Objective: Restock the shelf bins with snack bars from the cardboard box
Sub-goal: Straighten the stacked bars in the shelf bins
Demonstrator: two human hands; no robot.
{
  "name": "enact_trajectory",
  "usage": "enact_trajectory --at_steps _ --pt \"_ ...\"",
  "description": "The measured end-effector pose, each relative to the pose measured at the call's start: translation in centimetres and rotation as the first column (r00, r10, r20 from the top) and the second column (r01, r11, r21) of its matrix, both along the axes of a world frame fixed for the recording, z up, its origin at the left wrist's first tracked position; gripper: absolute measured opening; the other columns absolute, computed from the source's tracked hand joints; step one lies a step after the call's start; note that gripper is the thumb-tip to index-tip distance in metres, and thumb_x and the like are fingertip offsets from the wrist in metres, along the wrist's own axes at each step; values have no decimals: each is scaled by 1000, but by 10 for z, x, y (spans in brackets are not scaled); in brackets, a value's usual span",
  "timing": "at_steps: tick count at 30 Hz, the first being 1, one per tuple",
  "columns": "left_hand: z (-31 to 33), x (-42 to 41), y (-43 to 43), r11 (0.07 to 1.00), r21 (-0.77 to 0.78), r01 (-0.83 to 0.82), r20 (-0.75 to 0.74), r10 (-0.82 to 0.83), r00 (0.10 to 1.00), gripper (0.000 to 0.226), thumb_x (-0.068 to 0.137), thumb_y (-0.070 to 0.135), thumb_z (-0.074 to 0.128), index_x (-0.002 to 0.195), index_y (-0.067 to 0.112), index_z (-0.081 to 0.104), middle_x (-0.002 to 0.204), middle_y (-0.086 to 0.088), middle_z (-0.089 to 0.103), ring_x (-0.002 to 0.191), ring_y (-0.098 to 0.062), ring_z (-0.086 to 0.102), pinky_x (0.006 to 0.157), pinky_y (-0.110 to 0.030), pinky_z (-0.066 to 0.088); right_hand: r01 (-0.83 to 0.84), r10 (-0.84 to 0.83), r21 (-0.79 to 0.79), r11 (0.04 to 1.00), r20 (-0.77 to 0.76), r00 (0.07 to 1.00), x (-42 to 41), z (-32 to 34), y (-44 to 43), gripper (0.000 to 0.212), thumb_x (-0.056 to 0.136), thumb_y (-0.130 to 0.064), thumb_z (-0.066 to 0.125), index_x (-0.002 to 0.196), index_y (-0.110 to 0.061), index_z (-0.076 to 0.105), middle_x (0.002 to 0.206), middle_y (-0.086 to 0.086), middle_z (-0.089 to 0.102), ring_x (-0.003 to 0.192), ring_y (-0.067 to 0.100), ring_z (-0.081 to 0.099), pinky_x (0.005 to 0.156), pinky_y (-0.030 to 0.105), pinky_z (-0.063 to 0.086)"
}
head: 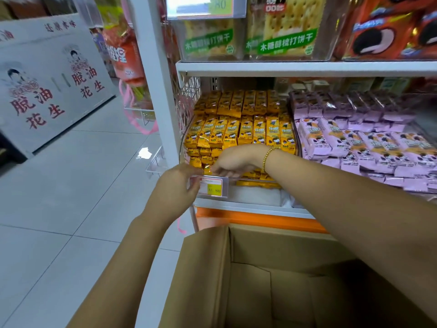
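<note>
Yellow snack bars fill a clear bin at the left end of the shelf, and pink snack bars fill the bin to its right. My right hand reaches across into the front of the yellow bin, palm down, fingers curled among the bars; whether it grips one is unclear. My left hand touches the bin's front left corner beside the price tag, fingers at the tag's holder. The cardboard box stands open below the shelf, and its visible inside shows only bare cardboard.
The white shelf post rises left of the bin. An upper shelf carries cracker packs and red cookie packs. A white display stand with red characters sits on the tiled floor to the left. An orange strip runs under the shelf.
</note>
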State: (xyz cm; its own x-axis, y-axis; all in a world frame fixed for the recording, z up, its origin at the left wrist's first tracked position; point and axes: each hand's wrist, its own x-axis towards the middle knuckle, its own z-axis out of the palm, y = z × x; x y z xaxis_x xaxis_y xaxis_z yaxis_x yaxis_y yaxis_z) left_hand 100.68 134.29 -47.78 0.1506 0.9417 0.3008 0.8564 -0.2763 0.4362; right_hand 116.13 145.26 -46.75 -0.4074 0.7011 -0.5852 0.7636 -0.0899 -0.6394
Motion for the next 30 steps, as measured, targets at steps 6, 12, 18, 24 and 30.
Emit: enact_trajectory --at_steps 6,12,18,24,30 --pt "-1 0 -10 984 8 -179 28 179 983 39 91 -3 42 118 14 65 127 -7 60 112 -26 56 91 -32 48 -18 9 214 977 43 999 -40 -7 -5 27 99 -9 40 98 -1 65 88 9 53 81 21 47 49 14 33" --pt "9 1 -5 978 -84 -191 -69 185 980 40 92 0 44 124 18 61 133 -6 56 117 -25 53 93 -32 48 0 -5 120 993 46 999 -50 -5 8 30 96 3 37 72 -5 53 70 11 58 56 17 44 44 19 37" --pt "22 3 4 968 -170 -184 -149 160 976 40 92 3 43 121 20 64 127 -9 60 109 -27 56 80 -30 51 -16 12 84 996 49 999 -47 4 -2 24 96 1 40 79 -2 58 71 9 52 60 16 46 50 21 35" --pt "18 7 13 993 -20 -113 -22 113 993 33 90 4 44 113 10 66 115 -11 65 101 -27 59 81 -29 45 -133 144 187 973 -42 989 -6 45 -40 19 93 -1 48 101 8 63 96 24 65 85 34 61 84 37 55" --pt "15 30 51 992 62 106 -62 -102 993 48 97 17 47 143 12 38 147 -10 39 136 -27 34 110 -36 30 -248 -128 879 408 324 937 53 43 -52 59 91 -46 56 143 -27 37 151 4 32 141 26 24 112 42 28"
